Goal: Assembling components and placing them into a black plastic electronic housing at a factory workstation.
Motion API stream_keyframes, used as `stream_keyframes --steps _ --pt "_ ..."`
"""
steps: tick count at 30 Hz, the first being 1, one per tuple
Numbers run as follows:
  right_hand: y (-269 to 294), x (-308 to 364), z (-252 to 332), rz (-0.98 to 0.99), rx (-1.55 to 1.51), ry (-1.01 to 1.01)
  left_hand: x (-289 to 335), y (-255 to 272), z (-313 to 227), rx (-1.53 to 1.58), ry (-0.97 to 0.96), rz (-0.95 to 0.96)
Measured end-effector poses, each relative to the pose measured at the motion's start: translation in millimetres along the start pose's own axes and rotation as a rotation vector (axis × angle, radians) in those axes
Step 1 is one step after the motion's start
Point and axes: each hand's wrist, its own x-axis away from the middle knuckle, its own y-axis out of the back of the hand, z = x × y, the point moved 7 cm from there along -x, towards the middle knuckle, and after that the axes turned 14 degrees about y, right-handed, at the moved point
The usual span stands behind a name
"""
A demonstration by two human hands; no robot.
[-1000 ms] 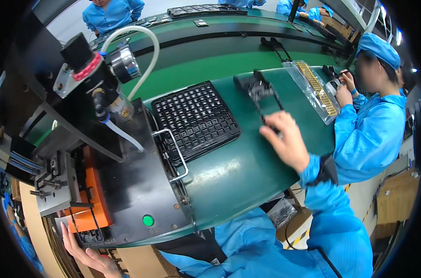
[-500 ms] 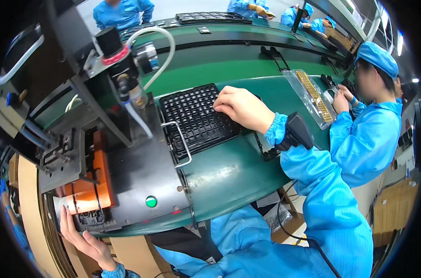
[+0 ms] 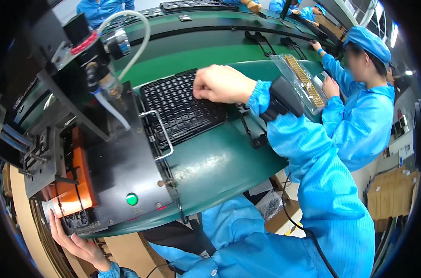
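My right hand (image 3: 226, 84) is over the far right part of a black tray (image 3: 173, 121) with rows of small pockets. Its fingertips are bent together in a pinch; whatever they hold, if anything, is hidden. My left hand (image 3: 76, 242) lies with fingers stretched out against the front left corner of a dark bench-top press (image 3: 120, 173). Beside those fingertips is the press's orange block (image 3: 83, 185). A metal handle (image 3: 164, 134) stands between the press and the tray.
A green round button (image 3: 132, 199) is on the press; a gauge and white hose (image 3: 148, 34) rise behind it. Black frames (image 3: 254, 134) lie right of the tray. A bagged yellow strip (image 3: 307, 83) lies nearer a co-worker (image 3: 358, 102) at the right.
The whole view has shifted, so the bench sits further left. My right hand stays at the tray, its fingers more curled. The co-worker has stretched one arm out toward the far rack.
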Motion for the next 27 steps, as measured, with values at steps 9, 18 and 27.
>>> stream_keyframes --steps 9,18,27 --pt "31 116 -38 -0.172 -0.239 -0.118 1 -5 14 0.103 0.064 -0.026" --pt "13 131 -34 -0.203 0.016 0.191 1 -8 40 0.13 0.131 -0.014" --pt "11 123 -32 -0.161 0.072 0.209 0 -5 43 0.153 0.167 0.004"
